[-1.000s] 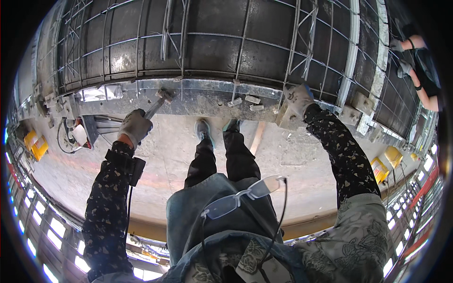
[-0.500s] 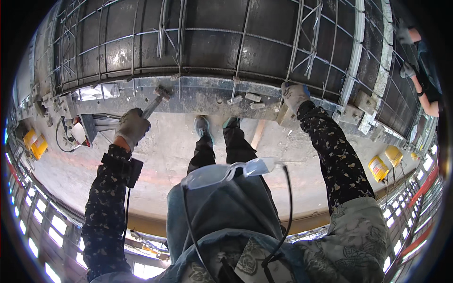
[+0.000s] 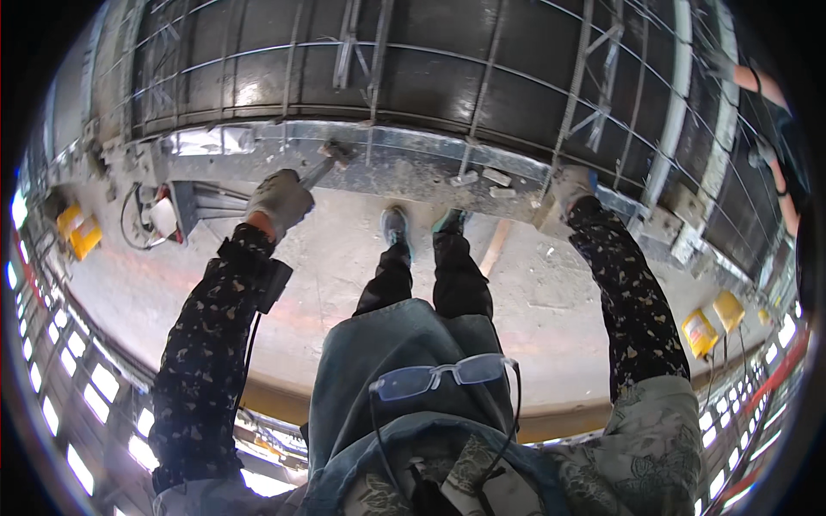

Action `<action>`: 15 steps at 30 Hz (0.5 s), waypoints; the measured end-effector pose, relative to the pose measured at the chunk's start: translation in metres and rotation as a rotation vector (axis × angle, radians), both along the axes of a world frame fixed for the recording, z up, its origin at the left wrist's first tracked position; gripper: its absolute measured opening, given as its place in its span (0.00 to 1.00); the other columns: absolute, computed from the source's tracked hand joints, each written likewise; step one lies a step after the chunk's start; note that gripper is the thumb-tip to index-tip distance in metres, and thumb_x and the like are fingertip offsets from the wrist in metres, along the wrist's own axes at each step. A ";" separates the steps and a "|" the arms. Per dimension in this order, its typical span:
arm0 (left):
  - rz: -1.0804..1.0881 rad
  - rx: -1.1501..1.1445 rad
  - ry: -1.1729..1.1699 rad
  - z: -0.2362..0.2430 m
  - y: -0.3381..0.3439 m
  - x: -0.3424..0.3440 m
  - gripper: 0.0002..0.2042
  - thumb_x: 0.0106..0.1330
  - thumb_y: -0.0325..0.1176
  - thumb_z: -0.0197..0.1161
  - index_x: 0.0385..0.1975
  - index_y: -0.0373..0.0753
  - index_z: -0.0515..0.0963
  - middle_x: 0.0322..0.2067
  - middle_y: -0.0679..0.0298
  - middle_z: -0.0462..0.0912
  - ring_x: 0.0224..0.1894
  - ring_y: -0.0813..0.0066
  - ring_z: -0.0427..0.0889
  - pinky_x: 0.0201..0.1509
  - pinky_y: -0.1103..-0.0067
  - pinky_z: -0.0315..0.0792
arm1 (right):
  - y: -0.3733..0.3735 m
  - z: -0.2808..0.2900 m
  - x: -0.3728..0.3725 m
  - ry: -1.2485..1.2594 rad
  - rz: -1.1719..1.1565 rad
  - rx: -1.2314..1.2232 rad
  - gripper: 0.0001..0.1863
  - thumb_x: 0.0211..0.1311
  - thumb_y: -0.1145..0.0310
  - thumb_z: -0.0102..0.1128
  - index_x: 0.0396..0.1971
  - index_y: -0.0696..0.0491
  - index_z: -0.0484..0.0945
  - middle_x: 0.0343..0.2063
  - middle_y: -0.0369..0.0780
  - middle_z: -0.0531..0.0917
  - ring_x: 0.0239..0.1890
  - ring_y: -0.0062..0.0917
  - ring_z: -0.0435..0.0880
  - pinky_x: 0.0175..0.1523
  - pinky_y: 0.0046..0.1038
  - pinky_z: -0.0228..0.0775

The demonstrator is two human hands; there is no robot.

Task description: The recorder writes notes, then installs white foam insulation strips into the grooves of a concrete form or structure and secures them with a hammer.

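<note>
Head: small blocks between hands; rebar grid beyond.

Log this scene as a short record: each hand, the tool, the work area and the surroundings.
Left hand: the left hand, gloved, grips the handle of a hammer
Right hand: the right hand, gloved, at the metal rail; whether it holds anything is unclear
Tool position: hammer head over the rail; contact cannot be told
Work area: bar grid above dark panels, beyond the rail
Loose items: small pale block among others near the right hand
Nearby: co-worker's arm at far right
</note>
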State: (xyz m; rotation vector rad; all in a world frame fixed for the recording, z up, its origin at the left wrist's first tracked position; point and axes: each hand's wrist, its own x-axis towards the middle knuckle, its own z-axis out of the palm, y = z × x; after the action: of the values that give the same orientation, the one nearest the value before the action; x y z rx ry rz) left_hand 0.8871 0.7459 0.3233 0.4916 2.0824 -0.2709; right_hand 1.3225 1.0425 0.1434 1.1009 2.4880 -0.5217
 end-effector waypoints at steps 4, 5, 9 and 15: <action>0.006 0.020 0.010 0.010 0.003 0.008 0.10 0.50 0.33 0.60 0.28 0.33 0.77 0.14 0.59 0.76 0.15 0.69 0.76 0.17 0.72 0.68 | -0.005 -0.013 -0.005 -0.088 -0.002 0.179 0.24 0.67 0.54 0.35 0.34 0.55 0.79 0.35 0.48 0.82 0.42 0.42 0.79 0.52 0.36 0.68; -0.013 0.026 0.024 0.012 0.000 0.005 0.10 0.50 0.33 0.60 0.28 0.33 0.77 0.15 0.59 0.76 0.15 0.69 0.76 0.17 0.73 0.68 | -0.007 -0.008 -0.016 -0.066 0.007 0.173 0.24 0.67 0.54 0.35 0.34 0.55 0.79 0.35 0.48 0.82 0.42 0.42 0.79 0.52 0.36 0.68; 0.143 0.079 -0.019 0.001 -0.008 0.008 0.09 0.52 0.32 0.61 0.29 0.34 0.77 0.15 0.62 0.75 0.14 0.72 0.74 0.14 0.75 0.68 | 0.007 0.003 -0.002 -0.166 0.095 0.192 0.20 0.64 0.58 0.40 0.43 0.57 0.75 0.38 0.50 0.81 0.44 0.43 0.79 0.51 0.39 0.69; 1.210 0.537 -0.491 0.006 -0.097 0.086 0.10 0.60 0.41 0.60 0.33 0.41 0.73 0.15 0.68 0.67 0.12 0.77 0.65 0.09 0.79 0.59 | -0.091 0.059 -0.043 -0.125 0.145 -0.122 0.21 0.61 0.59 0.50 0.50 0.55 0.69 0.46 0.46 0.76 0.42 0.36 0.79 0.48 0.40 0.69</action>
State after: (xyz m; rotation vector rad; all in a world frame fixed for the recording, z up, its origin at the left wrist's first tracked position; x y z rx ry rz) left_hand 0.9731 0.6488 0.3296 -0.4201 1.5994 1.0216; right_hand 1.2800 0.9518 0.2019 0.8721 2.3715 -0.5379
